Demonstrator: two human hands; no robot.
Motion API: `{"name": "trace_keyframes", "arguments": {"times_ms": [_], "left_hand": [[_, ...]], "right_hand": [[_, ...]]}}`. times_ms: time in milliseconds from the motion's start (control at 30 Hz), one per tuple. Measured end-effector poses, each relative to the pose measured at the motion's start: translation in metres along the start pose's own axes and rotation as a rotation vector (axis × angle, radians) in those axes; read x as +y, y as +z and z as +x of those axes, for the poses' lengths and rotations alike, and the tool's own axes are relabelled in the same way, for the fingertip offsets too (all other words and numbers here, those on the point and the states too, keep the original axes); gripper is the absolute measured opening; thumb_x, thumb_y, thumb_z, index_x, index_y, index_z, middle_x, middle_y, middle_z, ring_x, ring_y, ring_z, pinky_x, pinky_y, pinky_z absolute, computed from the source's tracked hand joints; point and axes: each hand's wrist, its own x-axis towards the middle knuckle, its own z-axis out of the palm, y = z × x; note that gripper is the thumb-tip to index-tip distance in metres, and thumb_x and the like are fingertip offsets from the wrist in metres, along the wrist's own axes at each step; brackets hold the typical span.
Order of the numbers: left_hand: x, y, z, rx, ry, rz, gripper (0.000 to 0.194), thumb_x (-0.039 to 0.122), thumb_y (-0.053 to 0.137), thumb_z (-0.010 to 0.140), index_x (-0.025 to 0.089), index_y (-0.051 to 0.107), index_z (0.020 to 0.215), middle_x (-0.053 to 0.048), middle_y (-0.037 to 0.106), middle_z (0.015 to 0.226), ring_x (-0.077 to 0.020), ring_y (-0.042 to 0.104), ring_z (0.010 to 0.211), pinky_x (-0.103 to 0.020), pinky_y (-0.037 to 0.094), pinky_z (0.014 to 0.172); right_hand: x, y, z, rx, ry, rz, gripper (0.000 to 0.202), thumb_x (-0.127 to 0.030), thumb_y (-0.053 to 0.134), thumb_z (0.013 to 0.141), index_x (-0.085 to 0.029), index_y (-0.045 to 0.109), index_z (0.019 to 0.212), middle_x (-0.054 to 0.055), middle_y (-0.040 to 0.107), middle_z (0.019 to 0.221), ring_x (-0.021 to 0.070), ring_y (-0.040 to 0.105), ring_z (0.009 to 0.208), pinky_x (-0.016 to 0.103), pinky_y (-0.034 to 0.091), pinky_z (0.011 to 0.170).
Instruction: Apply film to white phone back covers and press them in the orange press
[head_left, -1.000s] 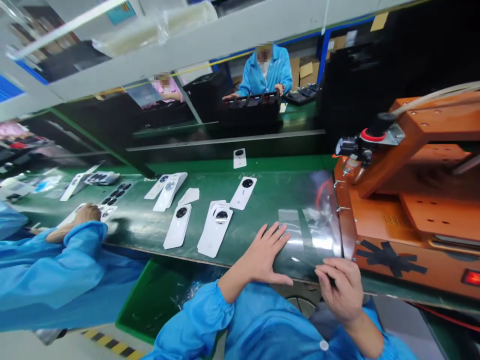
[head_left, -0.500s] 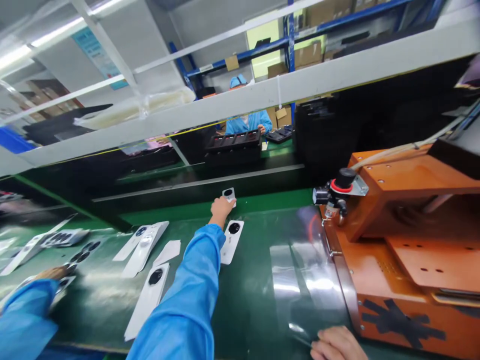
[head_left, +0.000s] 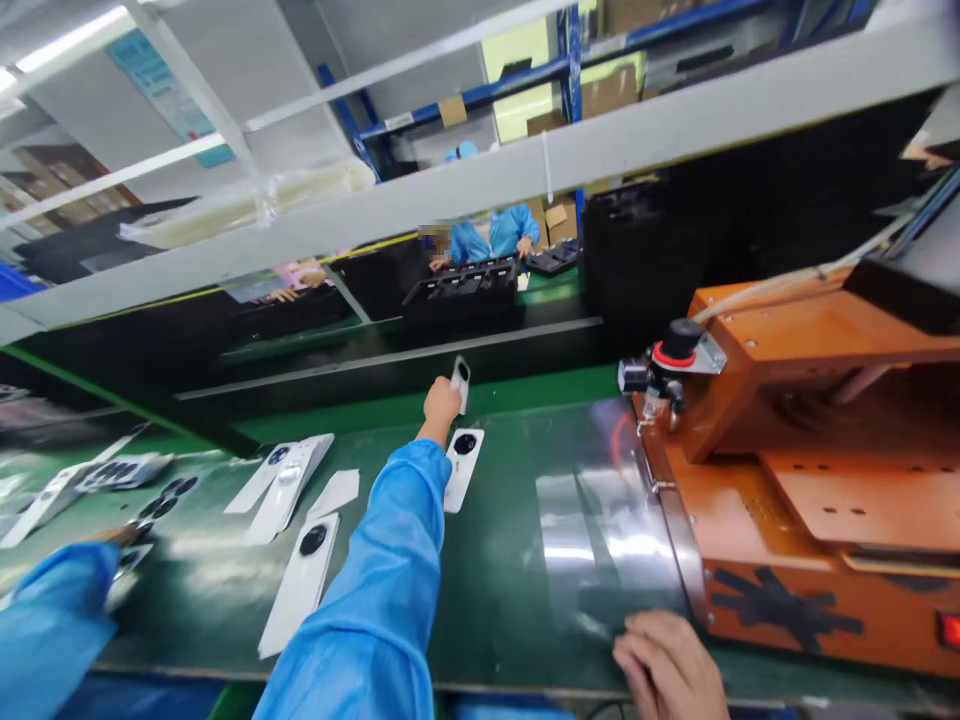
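Observation:
My left hand point(head_left: 442, 405), in a blue sleeve, holds a small white phone back panel point(head_left: 461, 381) with a dark round camera area, raised and seen at a slant. Just below it, another white panel point(head_left: 463, 470) lies on the green work surface point(head_left: 510, 570). Near the bottom right, my right hand point(head_left: 667, 660) has its fingers curled together at the surface; a faint clear glint is at its fingertips, too blurred to make out. To the left of my left sleeve lies a long white panel point(head_left: 300, 585) with a black round camera area.
On the right stands an orange machine point(head_left: 810, 480) with a black regulator. More white panels point(head_left: 289, 485) lie to the left, where a co-worker's blue sleeve point(head_left: 56, 620) reaches in. Beyond a barrier, a person in blue point(head_left: 491, 235) handles black trays. A white beam point(head_left: 480, 190) crosses overhead.
The panel in my left hand has turned from facing me to a steeper slant. My right hand has moved slightly up and left in view. The whole view has shifted a little.

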Motion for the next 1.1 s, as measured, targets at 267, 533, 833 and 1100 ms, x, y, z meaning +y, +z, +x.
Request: {"name": "trace_keyframes", "arguments": {"times_ms": [267,533,833,1100], "left_hand": [[-0.059,-0.005,-0.218,0.107,0.297,-0.387,0.047,0.021,0.046,0.097,0.023,0.049,0.144,-0.007,0.071,0.119,-0.0203,0.069,0.097,-0.033,0.054,0.085],[-0.095,0.056,-0.428,-0.129,0.133,-0.710,0.040,0.039,0.049,0.101,0.021,0.061,0.135,-0.011,0.068,0.132,-0.0245,0.067,0.118,-0.036,0.054,0.098],[-0.114,0.037,-0.422,-0.114,0.617,-0.120,0.078,0.059,0.055,0.094,0.012,0.038,0.153,-0.014,0.070,0.102,-0.0266,0.068,0.086,-0.036,0.053,0.072],[-0.135,0.060,-0.395,-0.015,0.856,-0.094,0.068,0.066,0.064,0.084,0.020,0.062,0.134,-0.017,0.057,0.148,-0.0383,0.040,0.146,-0.054,0.027,0.116]], "right_hand": [[-0.016,-0.013,0.011,0.002,0.241,0.220,0.010,-0.017,0.059,0.092,-0.024,0.066,0.091,0.006,0.065,0.089,0.0199,0.065,0.083,0.036,0.055,0.074],[-0.020,0.008,0.059,-0.326,0.704,0.445,0.025,-0.036,0.055,0.097,-0.022,0.060,0.077,0.005,0.061,0.093,0.0197,0.059,0.087,0.033,0.047,0.076],[-0.010,0.034,0.069,-0.425,0.710,0.332,0.027,-0.041,0.057,0.093,-0.022,0.062,0.074,0.005,0.060,0.092,0.0190,0.055,0.080,0.034,0.045,0.075],[-0.019,0.047,0.072,-0.517,0.666,0.286,0.024,-0.039,0.056,0.094,-0.022,0.068,0.081,0.006,0.061,0.096,0.0228,0.058,0.094,0.038,0.045,0.084]]}}
